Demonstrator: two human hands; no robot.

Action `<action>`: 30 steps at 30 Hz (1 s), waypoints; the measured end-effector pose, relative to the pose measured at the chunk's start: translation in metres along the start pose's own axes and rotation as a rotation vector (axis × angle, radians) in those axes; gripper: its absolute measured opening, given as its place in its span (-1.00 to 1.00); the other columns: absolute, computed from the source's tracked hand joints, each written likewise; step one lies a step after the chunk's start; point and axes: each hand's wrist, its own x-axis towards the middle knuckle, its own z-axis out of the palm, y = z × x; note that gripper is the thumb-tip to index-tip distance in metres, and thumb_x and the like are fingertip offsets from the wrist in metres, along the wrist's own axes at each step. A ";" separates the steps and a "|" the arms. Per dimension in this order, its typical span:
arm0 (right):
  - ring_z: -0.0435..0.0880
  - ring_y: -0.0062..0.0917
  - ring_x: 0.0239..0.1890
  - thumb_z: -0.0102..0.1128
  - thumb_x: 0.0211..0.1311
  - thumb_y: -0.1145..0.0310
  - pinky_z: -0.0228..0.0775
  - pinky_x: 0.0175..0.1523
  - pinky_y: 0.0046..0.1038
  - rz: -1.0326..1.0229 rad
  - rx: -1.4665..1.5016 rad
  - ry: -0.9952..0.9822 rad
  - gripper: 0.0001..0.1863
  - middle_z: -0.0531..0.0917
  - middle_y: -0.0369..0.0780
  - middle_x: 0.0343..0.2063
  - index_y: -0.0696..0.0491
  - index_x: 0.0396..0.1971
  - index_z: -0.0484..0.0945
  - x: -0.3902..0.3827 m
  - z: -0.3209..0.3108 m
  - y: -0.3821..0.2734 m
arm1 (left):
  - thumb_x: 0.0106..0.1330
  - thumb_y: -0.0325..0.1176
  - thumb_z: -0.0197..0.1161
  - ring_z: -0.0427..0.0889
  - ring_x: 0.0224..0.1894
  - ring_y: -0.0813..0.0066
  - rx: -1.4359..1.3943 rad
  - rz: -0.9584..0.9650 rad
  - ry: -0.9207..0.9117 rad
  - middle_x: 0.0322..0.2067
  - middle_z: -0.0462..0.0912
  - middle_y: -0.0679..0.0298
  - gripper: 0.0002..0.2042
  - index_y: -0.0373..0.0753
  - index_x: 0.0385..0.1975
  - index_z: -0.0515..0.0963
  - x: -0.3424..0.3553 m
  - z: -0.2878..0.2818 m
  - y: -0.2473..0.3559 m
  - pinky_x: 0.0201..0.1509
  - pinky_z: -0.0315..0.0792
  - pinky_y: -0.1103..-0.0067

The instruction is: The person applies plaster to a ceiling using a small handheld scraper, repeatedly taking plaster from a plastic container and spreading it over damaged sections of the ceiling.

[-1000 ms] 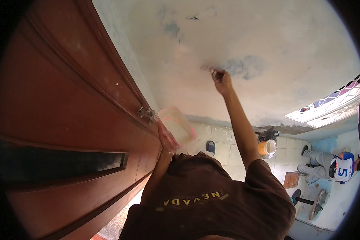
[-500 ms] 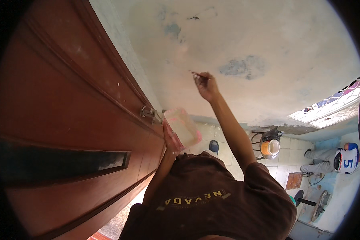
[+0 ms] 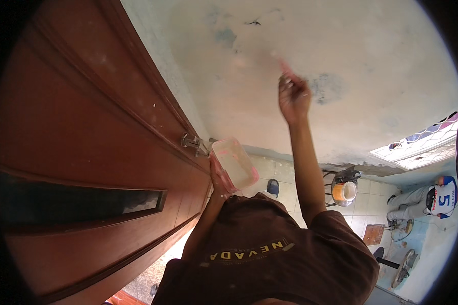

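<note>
My left hand (image 3: 217, 175) grips the side of a clear plastic tub (image 3: 252, 174) with pink smears, held upright in front of my chest. A whitish mass lies inside it. My right hand (image 3: 295, 97) is raised at the pale wall (image 3: 371, 46), its fingers closed around a pink flat tool (image 3: 286, 67). Motion blurs the tool, so its exact kind and whether its edge touches the wall do not show. Just right of the hand is a bluish-grey patch (image 3: 328, 87) on the wall; another patch (image 3: 225, 36) lies higher up, to the left.
A brown wooden door (image 3: 86, 127) with a metal handle (image 3: 194, 144) stands close on my left. At the right, an orange and white bucket (image 3: 344, 191) rests on a stool. Farther right are a window grille (image 3: 420, 144) and another person (image 3: 441, 199).
My right hand has swept right and slightly upward along the wall with the tool, whose pink face now shows. My left hand and the tub stay nearly in place.
</note>
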 end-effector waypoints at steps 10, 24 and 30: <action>0.66 -0.37 -0.29 -0.13 0.34 0.55 0.59 -0.16 -0.59 0.075 -0.423 -0.028 -0.82 0.65 0.11 -0.19 0.32 -0.35 0.46 0.051 -0.188 0.017 | 0.36 0.34 -0.08 0.52 0.18 0.08 0.006 -0.133 -0.118 0.17 0.49 0.19 -0.32 -0.04 0.29 0.30 -0.002 0.022 -0.007 0.18 0.46 -0.02; 0.62 -0.43 -0.20 -0.18 0.49 0.35 0.52 -0.06 -0.52 0.209 -0.452 0.082 -0.68 0.64 -0.09 -0.22 0.28 -0.13 0.48 -0.022 -0.072 0.032 | 0.45 0.28 -0.17 0.54 0.17 0.21 0.149 0.014 0.027 0.15 0.50 0.16 -0.33 -0.11 0.35 0.26 -0.005 0.010 -0.016 0.21 0.50 0.18; 0.63 -0.37 -0.21 -0.18 0.33 0.56 0.62 -0.06 -0.54 0.286 -0.052 0.203 -0.76 0.62 0.00 -0.25 0.42 -0.22 0.44 0.048 -0.186 0.060 | 0.46 0.27 -0.18 0.54 0.17 0.22 0.181 -0.042 -0.007 0.16 0.49 0.15 -0.33 -0.13 0.34 0.27 -0.007 0.034 -0.011 0.23 0.49 0.21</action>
